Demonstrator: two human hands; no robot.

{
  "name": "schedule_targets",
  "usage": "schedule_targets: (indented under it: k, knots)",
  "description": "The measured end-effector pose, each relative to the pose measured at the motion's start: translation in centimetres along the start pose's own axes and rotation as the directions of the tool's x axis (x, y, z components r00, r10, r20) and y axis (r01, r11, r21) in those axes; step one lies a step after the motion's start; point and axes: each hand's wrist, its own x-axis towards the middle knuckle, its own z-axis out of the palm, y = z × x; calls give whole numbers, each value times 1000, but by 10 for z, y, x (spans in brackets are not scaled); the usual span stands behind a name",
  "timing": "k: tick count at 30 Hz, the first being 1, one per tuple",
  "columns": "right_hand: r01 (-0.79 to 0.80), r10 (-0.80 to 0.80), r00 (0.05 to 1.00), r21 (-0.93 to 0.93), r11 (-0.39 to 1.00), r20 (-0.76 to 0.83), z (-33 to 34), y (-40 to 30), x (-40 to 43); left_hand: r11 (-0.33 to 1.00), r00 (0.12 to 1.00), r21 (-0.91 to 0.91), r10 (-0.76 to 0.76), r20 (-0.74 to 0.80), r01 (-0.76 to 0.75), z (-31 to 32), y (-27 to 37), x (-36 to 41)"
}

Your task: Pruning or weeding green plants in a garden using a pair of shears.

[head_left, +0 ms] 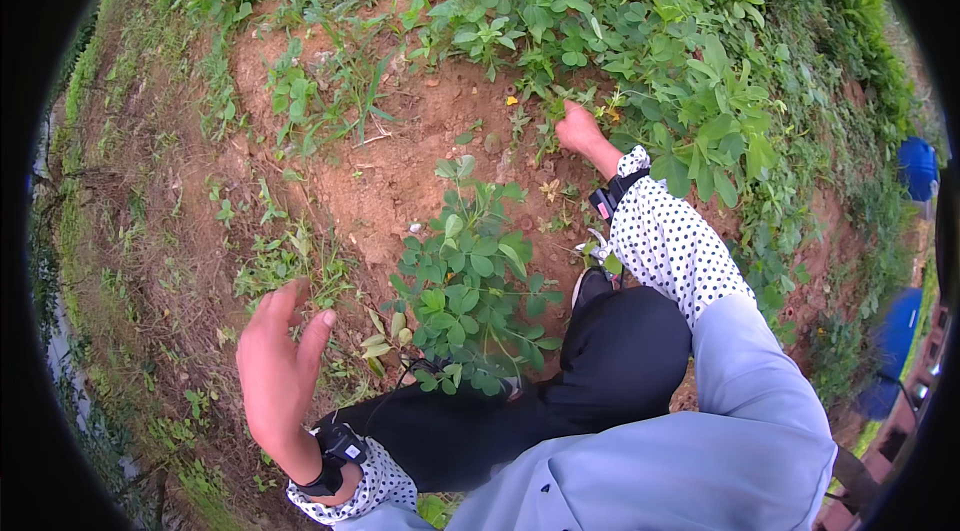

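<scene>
My right hand [581, 130] is low at the edge of a leafy peanut bed [660, 58], its fingers curled closed around a small green plant [556, 109]. The fingertips are mostly hidden. My left hand [281, 373] hovers at the lower left, empty, with thumb and fingers apart. A bushy peanut plant [465, 291] grows between my arms, close before my legs. A yellow flower [512, 100] lies just left of my right hand. Low weeds [296, 268] grow on the ground beyond my left hand.
Reddish bare soil [405, 178] stretches between the plants. Beside my dark shoe [592, 283] shows a partly hidden silvery metal object [598, 246]. Grassy weeds [330, 88] grow farther ahead. Blue containers [916, 169] stand at the far right.
</scene>
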Motion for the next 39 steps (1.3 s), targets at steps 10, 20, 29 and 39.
schedule_targets:
  k: [10,20,29,39]
  knots:
    - [464,-272,880,-591,660,388,-56,-116,24,979,981,77,191,-30,-188,9,7,15]
    - [384,-188,911,-589,711,367,47,-68,-19,992,992,-3,124,-39,-124,13,5,32]
    - [231,-158,953,-285,930,258,4,-61,-24,984,986,53,169,10,-169,21,1,56]
    - [-195,128,883,-106,975,-452,-70,-41,42,986,982,-11,166,95,-166,16,11,37]
